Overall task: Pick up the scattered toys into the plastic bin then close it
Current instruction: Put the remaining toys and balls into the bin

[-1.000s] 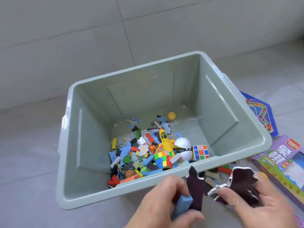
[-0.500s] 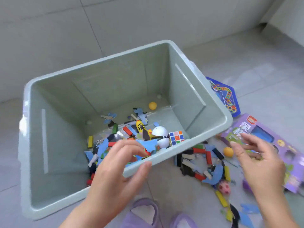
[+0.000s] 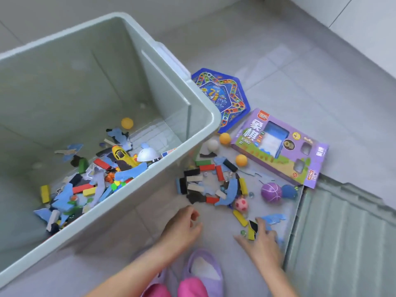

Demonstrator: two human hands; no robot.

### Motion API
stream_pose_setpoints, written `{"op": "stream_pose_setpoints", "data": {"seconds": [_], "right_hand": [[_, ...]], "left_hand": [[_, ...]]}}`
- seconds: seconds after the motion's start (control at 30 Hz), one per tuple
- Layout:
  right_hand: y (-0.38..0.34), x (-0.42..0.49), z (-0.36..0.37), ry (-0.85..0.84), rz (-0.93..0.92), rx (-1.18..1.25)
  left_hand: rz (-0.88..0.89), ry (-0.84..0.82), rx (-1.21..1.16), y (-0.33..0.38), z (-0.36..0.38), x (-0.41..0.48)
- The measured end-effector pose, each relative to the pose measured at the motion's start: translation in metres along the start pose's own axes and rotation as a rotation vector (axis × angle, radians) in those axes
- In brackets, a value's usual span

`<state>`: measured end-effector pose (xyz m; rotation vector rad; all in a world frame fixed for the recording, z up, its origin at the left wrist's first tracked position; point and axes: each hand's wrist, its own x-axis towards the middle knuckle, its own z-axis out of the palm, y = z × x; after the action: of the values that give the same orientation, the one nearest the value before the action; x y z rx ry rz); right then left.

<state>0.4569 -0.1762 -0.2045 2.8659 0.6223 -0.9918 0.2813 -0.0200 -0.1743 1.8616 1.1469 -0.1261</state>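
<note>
The pale green plastic bin [image 3: 205, 116] fills the left, its bottom covered with toys, among them a yellow toy plane [image 3: 121, 156]. To its right a pile of scattered blocks and blue puzzle pieces [image 3: 212, 185] lies on the floor with small balls. My left hand [image 3: 182, 227] hovers just below the pile, fingers loosely curled, holding nothing. My right hand [image 3: 260, 241] rests fingers-down on a yellow and black block [image 3: 251, 230] and a blue puzzle piece [image 3: 273, 218]. The bin's ribbed green lid [image 3: 342, 243] lies flat at the lower right.
A purple game box [image 3: 282, 146] and a blue star-shaped game board [image 3: 222, 95] lie right of the bin. Orange balls [image 3: 241, 160], a purple ball [image 3: 271, 192] and a pink ball [image 3: 241, 204] sit among the pieces. My purple slippers [image 3: 203, 269] are at the bottom.
My left hand has left the bin's rim and dropped to the floor beside the pile. My right hand moved down from near the purple box onto pieces by the lid. The view swung right.
</note>
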Motion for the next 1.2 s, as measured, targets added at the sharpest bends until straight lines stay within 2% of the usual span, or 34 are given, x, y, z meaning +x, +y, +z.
{"op": "stream_pose_setpoints", "data": {"seconds": [0.07,0.27,0.4,0.63,0.73,0.83,1.03,1.1,1.2], "right_hand": [[-0.012,0.000,0.001,-0.014,-0.012,-0.041],[-0.011,0.003,0.006,-0.038,-0.016,0.103],[-0.007,-0.004,0.018,-0.015,-0.038,0.105],[-0.001,-0.004,0.025,0.024,-0.038,0.099],[-0.001,-0.008,0.029,0.054,-0.073,0.022],[-0.001,-0.011,0.033,0.060,-0.081,-0.069],[0.014,-0.005,0.036,0.043,-0.103,-0.126],[0.015,0.000,0.030,0.086,-0.093,-0.037],[0.009,0.003,0.015,0.144,-0.080,0.273]], "left_hand": [[0.001,-0.018,-0.004,0.003,0.006,0.003],[0.008,-0.082,0.039,0.000,0.009,0.005],[-0.014,-0.149,0.066,0.002,0.021,0.004],[0.055,-0.222,0.127,0.013,0.033,0.003],[0.155,-0.225,0.238,0.032,0.043,0.020],[0.287,-0.259,0.452,0.051,0.061,0.036],[0.324,-0.338,0.712,0.041,0.079,0.040],[0.280,-0.338,0.695,0.031,0.079,0.036],[0.131,-0.255,0.490,0.022,0.076,0.034]]}}
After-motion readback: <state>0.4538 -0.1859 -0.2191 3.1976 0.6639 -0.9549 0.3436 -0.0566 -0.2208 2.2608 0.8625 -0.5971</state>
